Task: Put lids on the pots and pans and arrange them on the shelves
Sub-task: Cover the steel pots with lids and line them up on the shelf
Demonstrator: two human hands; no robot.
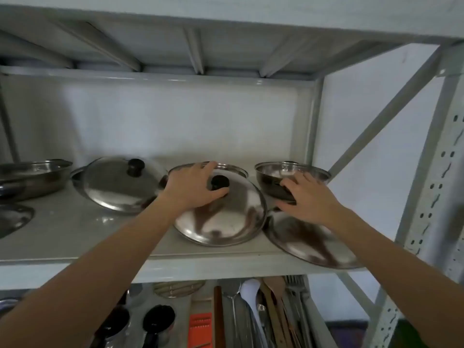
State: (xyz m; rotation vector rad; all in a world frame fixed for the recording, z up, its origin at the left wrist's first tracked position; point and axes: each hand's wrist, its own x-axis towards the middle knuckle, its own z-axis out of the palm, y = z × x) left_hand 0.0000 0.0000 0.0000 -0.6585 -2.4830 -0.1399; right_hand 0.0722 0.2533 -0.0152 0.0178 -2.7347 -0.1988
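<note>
Centre lid: steel, stiff, smooth; judged light and slippery. It leans tilted against the pan behind it on the shelf.
Hold point: black knob, the 1 sure grip.
Left hand: fingers spread over the lid, thumb beside the knob, not clenched.
Right hand: fingers splayed flat against the open pot, no closed grasp.
Right lid: overhangs the shelf edge; judged liable to slide.

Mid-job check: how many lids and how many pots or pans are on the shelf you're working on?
Lids: 4: far-left lid, left lid, middle lid, right lid
Pots and pans: 4: far-left pan, left pot, middle pot, right pot
Total: 8
</note>
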